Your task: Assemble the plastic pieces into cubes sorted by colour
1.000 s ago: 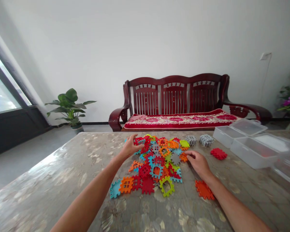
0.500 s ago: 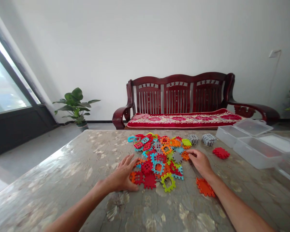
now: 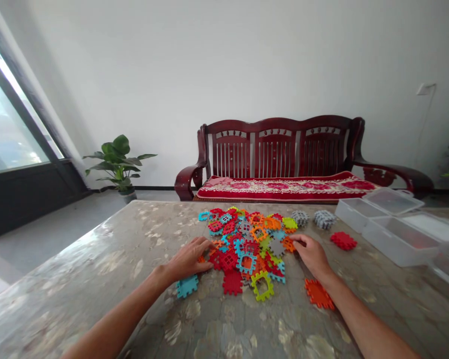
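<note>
- The left hand (image 3: 189, 259) is lying at centre frame, fingers spread flat on the pile (image 3: 247, 239)'s left edge.
- The right hand (image 3: 312, 252) is resting at the pile's right edge, fingers curled on an orange tile (image 3: 288, 244); whether they are pinching it I cannot tell.
- The marbled, glossy worktop (image 3: 97, 279) is lying bare at lower left and along the bottom.
- The tiles are toothed plastic squares, some with open frames.
- Apart from the pile are lying one blue tile (image 3: 187, 286), one orange piece (image 3: 318, 293), one red stack (image 3: 343, 240) and two grey stacks (image 3: 324, 219).
- Clear boxes (image 3: 392, 224) are sitting at right.
</note>
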Tool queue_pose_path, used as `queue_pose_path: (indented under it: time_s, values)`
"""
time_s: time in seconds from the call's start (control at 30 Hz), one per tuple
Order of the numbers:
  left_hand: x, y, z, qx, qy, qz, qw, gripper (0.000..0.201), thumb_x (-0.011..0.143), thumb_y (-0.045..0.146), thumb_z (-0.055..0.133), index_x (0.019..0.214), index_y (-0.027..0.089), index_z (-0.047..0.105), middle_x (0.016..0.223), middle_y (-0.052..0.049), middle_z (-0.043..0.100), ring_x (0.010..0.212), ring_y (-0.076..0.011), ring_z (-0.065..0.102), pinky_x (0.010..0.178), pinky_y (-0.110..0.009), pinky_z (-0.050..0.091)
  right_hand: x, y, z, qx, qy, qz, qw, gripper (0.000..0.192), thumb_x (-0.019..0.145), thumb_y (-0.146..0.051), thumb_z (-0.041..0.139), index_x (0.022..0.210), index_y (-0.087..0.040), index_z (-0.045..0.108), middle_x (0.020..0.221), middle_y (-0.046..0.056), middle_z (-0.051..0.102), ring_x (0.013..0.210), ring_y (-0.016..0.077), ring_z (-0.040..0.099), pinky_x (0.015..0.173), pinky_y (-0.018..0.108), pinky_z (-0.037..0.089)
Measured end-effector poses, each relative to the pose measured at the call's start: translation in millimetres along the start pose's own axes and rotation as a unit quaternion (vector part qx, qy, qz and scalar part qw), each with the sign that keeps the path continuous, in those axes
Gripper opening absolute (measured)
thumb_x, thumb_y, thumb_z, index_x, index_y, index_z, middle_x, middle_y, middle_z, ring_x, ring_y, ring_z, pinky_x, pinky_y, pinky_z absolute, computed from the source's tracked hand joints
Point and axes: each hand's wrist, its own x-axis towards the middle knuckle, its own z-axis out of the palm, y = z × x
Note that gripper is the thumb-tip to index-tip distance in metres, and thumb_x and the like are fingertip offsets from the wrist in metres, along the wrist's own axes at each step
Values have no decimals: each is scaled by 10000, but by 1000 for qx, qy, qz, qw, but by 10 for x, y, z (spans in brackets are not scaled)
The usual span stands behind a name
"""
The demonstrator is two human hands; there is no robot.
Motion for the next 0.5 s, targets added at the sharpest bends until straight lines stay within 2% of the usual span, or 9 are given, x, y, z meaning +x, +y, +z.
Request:
queue_pose_path:
  time_s: [0.2, 0.33, 0.43, 0.5]
  values:
    - [1, 13, 45, -2, 53, -60, 997, 75, 784, 231, 545, 849, 224, 581, 887, -20, 616, 800, -177, 591, 721, -271, 418, 0, 29, 8, 8, -2, -2, 1000, 297, 716, -353, 507, 861, -230, 736, 936, 44, 757, 919, 237, 680, 896, 380, 497]
    - [12, 34, 56, -18, 72, -139, 988, 71, 772, 198, 501, 776, 224, 567, 758, 14, 612, 673, -147, 567, 619, -253, 351, 0, 40, 9, 3, 0, -6, 1000, 302, 715, -356, 506, 866, -228, 734, 951, 49, 756, 932, 241, 677, 905, 387, 490]
    - [77, -26, 81, -33, 100, -203, 974, 65, 779, 229, 491, 779, 228, 556, 600, 51, 520, 587, -135, 518, 557, -244, 282, 0, 36, 8, 2, 3, -9, 1000, 293, 716, -341, 505, 863, -232, 734, 949, 46, 758, 942, 237, 676, 912, 383, 486]
    - [165, -95, 95, -60, 133, -217, 965, 70, 774, 241, 484, 786, 227, 551, 545, 69, 452, 550, -126, 480, 550, -238, 268, -1, 26, 4, 0, 4, -9, 1000, 289, 715, -332, 504, 859, -232, 734, 947, 44, 758, 943, 235, 676, 912, 378, 485]
